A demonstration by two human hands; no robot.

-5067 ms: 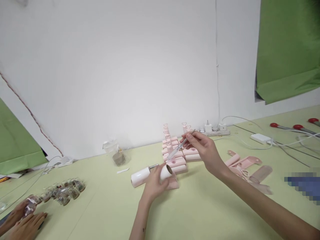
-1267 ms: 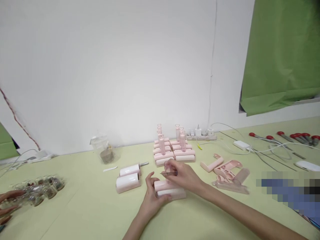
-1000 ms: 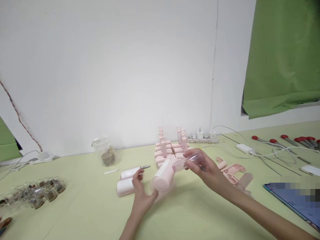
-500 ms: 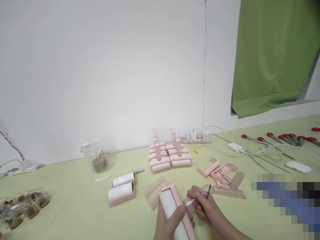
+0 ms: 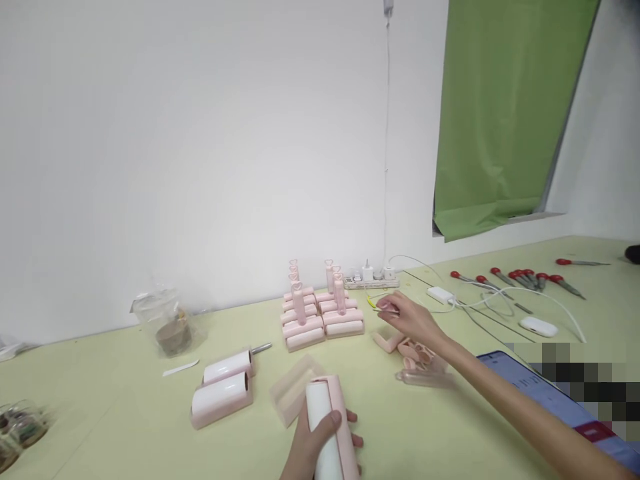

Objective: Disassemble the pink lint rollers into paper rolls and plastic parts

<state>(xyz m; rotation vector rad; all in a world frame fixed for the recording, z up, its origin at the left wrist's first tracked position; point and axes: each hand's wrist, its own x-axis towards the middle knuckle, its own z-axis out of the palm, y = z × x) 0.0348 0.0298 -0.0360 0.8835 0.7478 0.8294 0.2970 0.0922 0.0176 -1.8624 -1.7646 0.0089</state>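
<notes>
My left hand [image 5: 320,445] grips a pink lint roller [image 5: 325,417] with a white roll, held low near the table's front edge. Just left of it lies a translucent pink cover [image 5: 293,397]. My right hand [image 5: 409,321] reaches out over a pile of loose pink handle parts [image 5: 416,351], its fingers pinched on a thin rod [image 5: 386,310]. A second clear cover [image 5: 425,378] lies in front of that pile. Behind stands a stack of finished pink rollers [image 5: 323,321] with heart-topped handles.
Two white rolls in pink holders [image 5: 223,393] lie at left. A plastic bag [image 5: 167,323] with brown contents sits further back, small jars [image 5: 20,427] at far left. A power strip [image 5: 370,281], cables, red-handled screwdrivers [image 5: 515,277], a white case [image 5: 537,327] and a tablet [image 5: 530,387] fill the right.
My right hand has left the roller and reached out to the pile of pink parts. My left hand still holds the roller. The view has swung to the right.
</notes>
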